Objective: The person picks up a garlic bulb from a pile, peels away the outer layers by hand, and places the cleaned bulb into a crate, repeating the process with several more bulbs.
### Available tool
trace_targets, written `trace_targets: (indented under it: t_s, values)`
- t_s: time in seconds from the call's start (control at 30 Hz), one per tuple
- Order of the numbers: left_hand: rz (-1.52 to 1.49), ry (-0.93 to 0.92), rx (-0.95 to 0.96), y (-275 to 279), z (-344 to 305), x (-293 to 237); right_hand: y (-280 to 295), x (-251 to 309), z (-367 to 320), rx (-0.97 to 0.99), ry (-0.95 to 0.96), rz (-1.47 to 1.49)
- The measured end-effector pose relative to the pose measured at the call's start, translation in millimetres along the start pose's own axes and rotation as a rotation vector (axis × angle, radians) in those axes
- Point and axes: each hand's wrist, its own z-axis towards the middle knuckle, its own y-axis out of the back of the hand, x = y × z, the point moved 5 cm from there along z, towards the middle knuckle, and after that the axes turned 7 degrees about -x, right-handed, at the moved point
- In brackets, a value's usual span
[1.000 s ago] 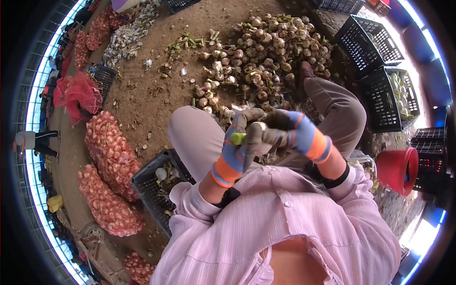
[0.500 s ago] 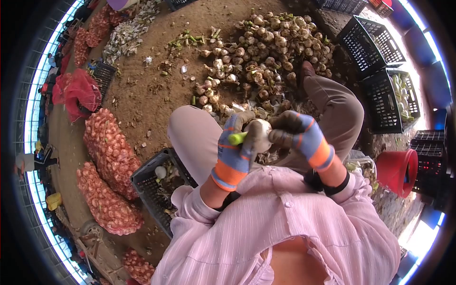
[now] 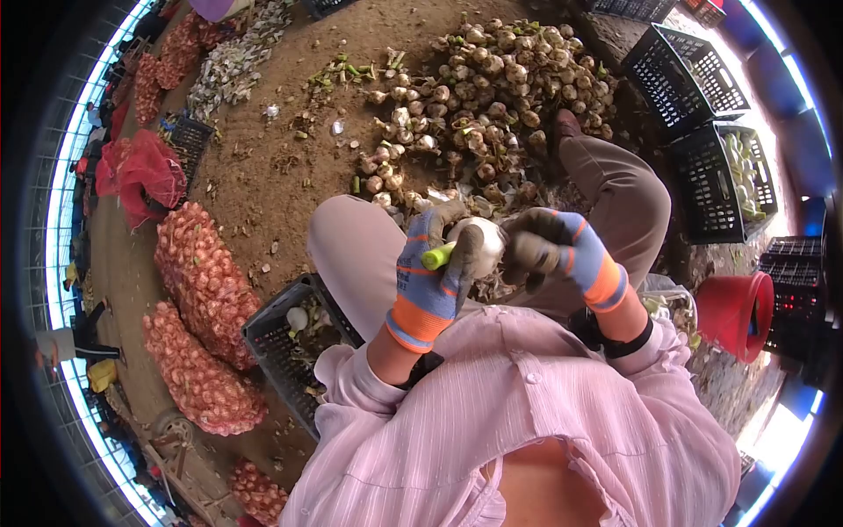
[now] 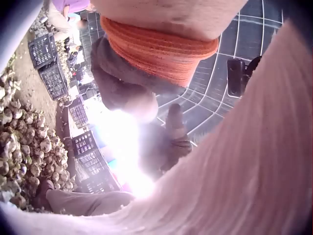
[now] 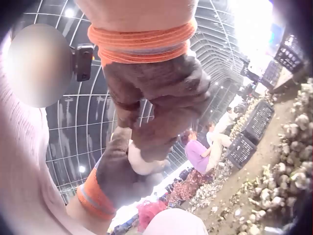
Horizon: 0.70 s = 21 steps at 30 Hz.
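Observation:
My left hand [image 3: 430, 263], in a blue, orange and grey work glove, grips a white garlic bulb [image 3: 486, 246]. Its short green stem [image 3: 437, 256] pokes out between thumb and fingers towards the left. Just right of the bulb is my right hand [image 3: 558, 250], gloved alike, its fingers curled and its thumb below them. From the right wrist view, the right hand [image 5: 156, 103] overlaps the bulb [image 5: 142, 164] from above, with the left glove [image 5: 117, 169] behind. Strong glare washes out much of the bulb area in the left wrist view.
Beyond my knees lies a heap of untrimmed garlic [image 3: 518, 79]. A black crate [image 3: 281, 338] with scraps stands by my left thigh. Full red net bags [image 3: 206, 281] lie farther left. Black crates [image 3: 720, 184] and a red bucket [image 3: 733, 316] stand at the right.
The hands were close together around the bulb; the right hand has drawn a little to the right, baring more of the white bulb. My left hand keeps its hold.

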Motion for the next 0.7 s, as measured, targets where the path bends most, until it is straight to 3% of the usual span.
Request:
trace_targets:
  t_s: [0.03,0.07,0.1,0.17,0.2,0.3,0.43,0.47,0.57,0.6,0.63,0.7]
  values:
    - [0.124,-0.129,0.021,0.8,3.3,-13.5,-3.2,-1.7,2.8,0.012,0.302,-0.041]
    - [0.247,-0.259,0.042,0.3,3.4,-23.0,-1.9,2.5,1.6,-0.005,0.405,-0.394]
    - [0.01,-0.083,0.058,1.2,3.0,-16.1,-2.4,8.9,1.9,-0.022,0.502,-0.748]
    - [-0.459,0.271,0.084,-0.4,-3.2,-1.3,20.4,-8.2,11.5,-0.099,0.131,-0.135]
    - [-0.54,0.297,0.102,2.0,-5.3,3.1,34.2,-7.5,17.6,-0.223,0.137,-0.185]
    - [-0.679,0.232,0.118,3.2,-5.3,1.6,45.7,-4.1,12.6,-0.185,0.13,0.018]
    - [-0.69,0.225,0.148,-2.8,-3.3,-15.8,11.0,-3.7,5.2,0.064,-0.02,0.256]
    - [-0.72,0.242,0.126,-7.7,-3.2,-18.7,6.2,-7.1,7.8,0.063,0.175,0.156]
    - [-0.243,-0.311,0.087,-2.3,0.7,-22.4,-24.2,1.1,4.3,0.092,0.198,0.18]
    - [-0.494,-0.042,0.088,-0.3,-3.0,-16.5,-13.9,-6.0,4.9,0.154,0.064,0.223]
    - [-0.571,-0.012,0.125,-1.4,-1.6,-15.9,-8.1,-14.2,4.5,0.215,-0.071,0.265]
    - [-0.725,0.05,0.197,-4.2,2.3,-14.1,-6.6,-16.2,3.8,0.196,-0.015,0.325]
